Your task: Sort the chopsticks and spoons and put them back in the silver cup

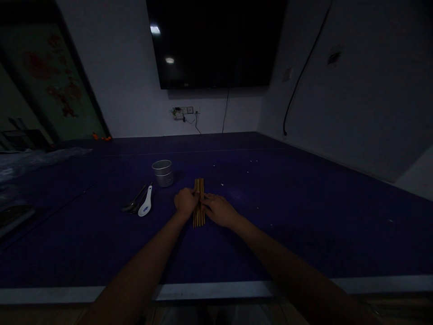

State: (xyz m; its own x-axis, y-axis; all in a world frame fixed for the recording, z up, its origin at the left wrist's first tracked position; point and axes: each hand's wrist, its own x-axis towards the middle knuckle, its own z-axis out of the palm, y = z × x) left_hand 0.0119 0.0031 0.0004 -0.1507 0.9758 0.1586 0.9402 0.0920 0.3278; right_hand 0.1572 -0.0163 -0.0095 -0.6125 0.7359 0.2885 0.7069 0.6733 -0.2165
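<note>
So you've got this huge purple tabletop (314,216) in front of you, with a big black TV (219,45) on the wall behind it, and it's pretty dim in there tbh. Both your hands are down near the middle of the table: left hand (186,200) curled in at the left side of the sticks, right hand (219,210) reaching in from the other side with its fingers bent over the right edge. They're touching, but I can't tell whether either one is really gripping or just pressing. The wooden sticks (199,220) look like chopsticks, lying side by side in a row and pointing away from you. I'd guess they're light, stiff and hard to break, but smooth enough to roll or fan out if you only squeeze one end. Best hold is probably around the middle, both flanks at once, fingertips low by the table. Over to the left of them there's a metal cup (163,175) standing upright, then a white spoon (145,206) nearer you, with some metal cutlery (129,207) just beside it. Smallest of all, a few white specks (222,184) are scattered beyond your right hand.
</note>
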